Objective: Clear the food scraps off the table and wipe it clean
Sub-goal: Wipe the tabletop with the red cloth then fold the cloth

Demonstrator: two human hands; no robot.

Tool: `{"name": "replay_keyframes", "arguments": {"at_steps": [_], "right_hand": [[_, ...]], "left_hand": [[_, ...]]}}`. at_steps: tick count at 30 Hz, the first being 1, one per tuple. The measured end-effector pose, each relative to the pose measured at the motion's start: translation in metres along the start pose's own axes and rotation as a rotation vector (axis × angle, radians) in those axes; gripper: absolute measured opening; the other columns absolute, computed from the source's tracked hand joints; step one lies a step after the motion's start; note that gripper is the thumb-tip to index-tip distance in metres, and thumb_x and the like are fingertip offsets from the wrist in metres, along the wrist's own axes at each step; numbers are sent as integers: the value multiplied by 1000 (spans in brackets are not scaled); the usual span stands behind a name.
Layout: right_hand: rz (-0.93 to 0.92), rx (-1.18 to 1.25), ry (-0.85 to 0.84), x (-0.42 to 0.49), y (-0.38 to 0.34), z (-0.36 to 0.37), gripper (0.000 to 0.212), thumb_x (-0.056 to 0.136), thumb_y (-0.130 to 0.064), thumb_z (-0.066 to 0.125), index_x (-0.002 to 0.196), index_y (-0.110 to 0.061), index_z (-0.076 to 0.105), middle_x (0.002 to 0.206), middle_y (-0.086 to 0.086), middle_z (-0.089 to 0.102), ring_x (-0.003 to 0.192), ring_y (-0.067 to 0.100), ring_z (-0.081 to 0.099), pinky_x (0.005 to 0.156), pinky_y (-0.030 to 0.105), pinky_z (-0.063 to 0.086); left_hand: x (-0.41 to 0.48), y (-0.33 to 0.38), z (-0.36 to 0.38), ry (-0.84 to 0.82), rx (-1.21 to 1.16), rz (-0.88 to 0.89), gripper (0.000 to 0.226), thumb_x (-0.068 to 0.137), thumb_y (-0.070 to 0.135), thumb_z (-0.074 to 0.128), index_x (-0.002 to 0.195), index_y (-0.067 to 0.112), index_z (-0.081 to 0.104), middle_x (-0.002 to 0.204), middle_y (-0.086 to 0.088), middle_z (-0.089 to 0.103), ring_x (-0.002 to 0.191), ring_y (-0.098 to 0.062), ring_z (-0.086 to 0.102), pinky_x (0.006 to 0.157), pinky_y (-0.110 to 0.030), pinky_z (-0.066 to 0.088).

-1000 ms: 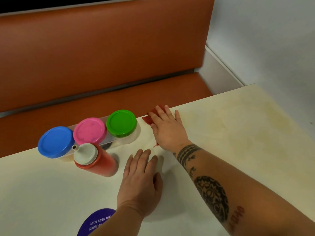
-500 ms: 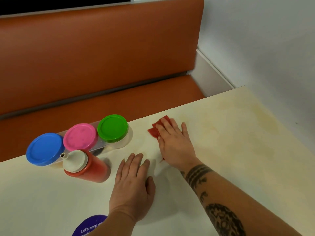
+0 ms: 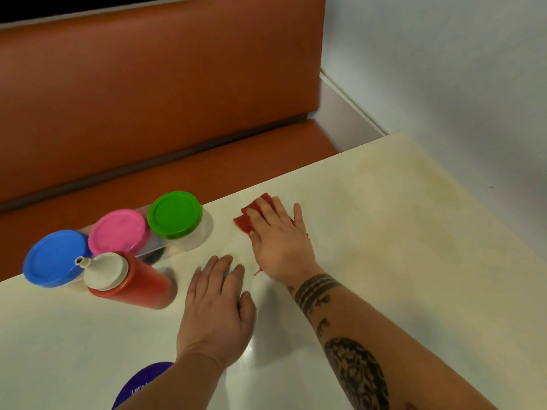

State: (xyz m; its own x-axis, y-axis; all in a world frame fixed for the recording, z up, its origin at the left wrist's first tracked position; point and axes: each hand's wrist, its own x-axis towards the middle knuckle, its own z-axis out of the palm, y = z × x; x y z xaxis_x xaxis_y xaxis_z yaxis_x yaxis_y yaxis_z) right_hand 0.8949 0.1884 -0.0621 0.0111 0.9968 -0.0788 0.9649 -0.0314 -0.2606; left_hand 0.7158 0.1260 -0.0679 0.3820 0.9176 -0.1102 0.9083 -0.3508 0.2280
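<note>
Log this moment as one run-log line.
phase: wiping | right hand: pressing flat on red cloth | left hand: flat on table | left of hands: red squeeze bottle, three lidded jars

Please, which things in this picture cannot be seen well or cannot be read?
Head view: most of the red cloth lies under the right hand, so its full shape is hidden.
Head view: the purple sticker is cut by the bottom edge and covered by the left forearm; its text is too small to read.
Head view: the contents of the three lidded containers do not show; the red bottle covers part.
</note>
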Motion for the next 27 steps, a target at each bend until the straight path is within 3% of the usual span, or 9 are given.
{"name": "replay_keyframes", "arguments": {"at_steps": [3,8,14,19,25,27], "right_hand": [[83,-15,82,-42,16,7,55,107,-42,22,160,-25,29,169,0,22,158,24,6,125,57,-1],[274,28,47,-41,20,2,57,108,-43,19,163,-28,15,171,-3,4,157,24,-10,124,56,-9],[71,19,29,-91,1,5,51,107,-38,26,157,-32,30,168,-3,22,158,25,7,125,59,6],[331,73,75,-145,16,6,52,108,-43,23,160,-41,18,170,-14,5,157,13,-10,126,47,-11],[404,124,76,-198,7,10,60,102,-66,24,158,-47,16,163,-22,-6,155,8,-16,124,43,-17],[414,139,111,-209,3,14,59,101,-66,28,157,-48,23,164,-22,0,155,6,-13,124,42,-16]], "left_hand": [[-2,3,-1,14,-21,-5,57,97,41,33,147,21,50,160,-4,38,152,-22,21,127,-45,13],[-2,2,-2,28,-25,9,59,95,42,31,145,18,52,158,-5,40,151,-24,24,126,-47,18],[-4,2,-3,32,-36,11,60,96,42,29,147,19,49,160,-3,36,152,-22,20,127,-45,12],[-4,1,-5,15,-45,21,58,97,41,32,149,19,45,161,-3,33,152,-22,19,128,-45,12],[-4,3,-8,17,-60,26,57,98,40,35,151,19,44,162,-5,32,153,-24,19,127,-45,12],[-6,3,-9,19,-77,23,56,100,38,39,152,20,42,163,-4,30,153,-24,17,128,-45,12]]}}
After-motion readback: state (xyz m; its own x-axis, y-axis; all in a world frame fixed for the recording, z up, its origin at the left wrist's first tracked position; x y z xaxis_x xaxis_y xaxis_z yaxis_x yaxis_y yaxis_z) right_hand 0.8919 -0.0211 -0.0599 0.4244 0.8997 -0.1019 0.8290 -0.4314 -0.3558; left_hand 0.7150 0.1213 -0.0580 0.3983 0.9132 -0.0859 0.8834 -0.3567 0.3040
